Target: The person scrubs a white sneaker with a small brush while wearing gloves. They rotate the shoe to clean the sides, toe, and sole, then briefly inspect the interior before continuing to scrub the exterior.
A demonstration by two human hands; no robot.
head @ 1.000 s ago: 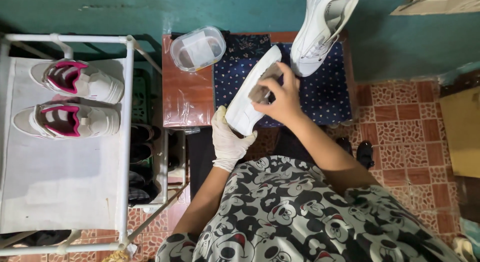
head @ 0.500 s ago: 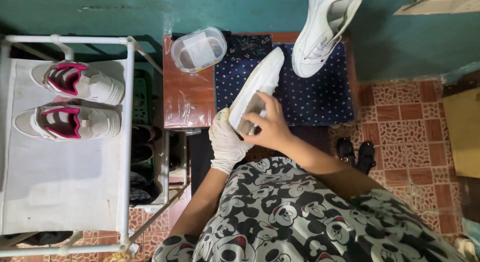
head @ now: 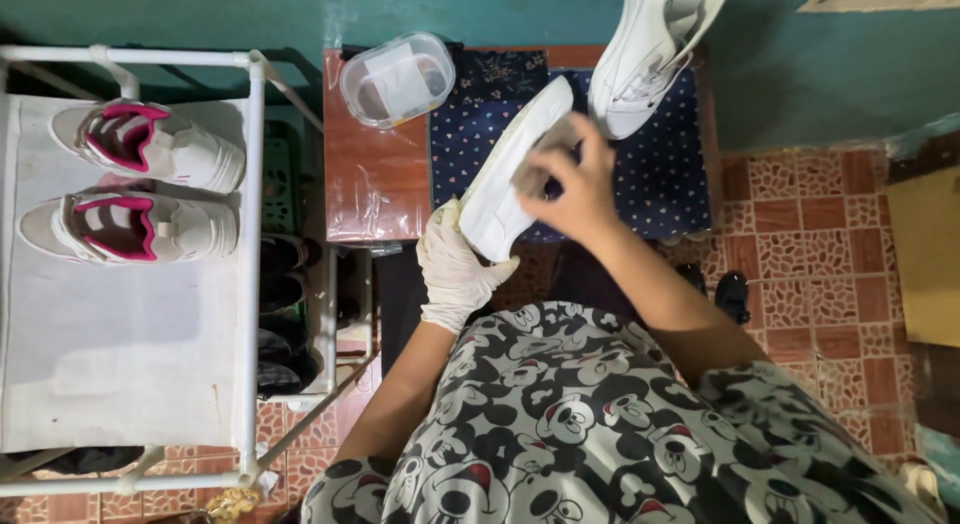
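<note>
Head view: we see a white low-top sneaker with a smooth pale sole [head: 515,169] held sole-up and tilted over the small brown counter with a glossy plastic-covered top [head: 375,184]. The left hand in a cream rubber glove [head: 455,269] clasps the sneaker's near end from below, fingers wrapped around the heel, just off the counter's front edge. The bare right hand [head: 575,184] presses a small brownish scrubbing pad [head: 535,169] against the sole, fingers clenched on it; motion blur hides the pad's exact shape.

We judge the sneaker light and fairly stiff along the sole, softer in the upper, so a hold at the heel looks steadiest. If it is damp, the smooth rubber could be slippery, and the glove should help.

At the counter's far side a second white lace-up sneaker [head: 650,54] leans against the teal wall, standing on a dark blue dotted cloth [head: 650,174]. On the counter's left part sits a clear rounded plastic tub [head: 397,79]. Left of the counter, a white tube-frame shoe rack with a fabric shelf [head: 130,334] carries two white and pink sneakers [head: 140,189]
</note>
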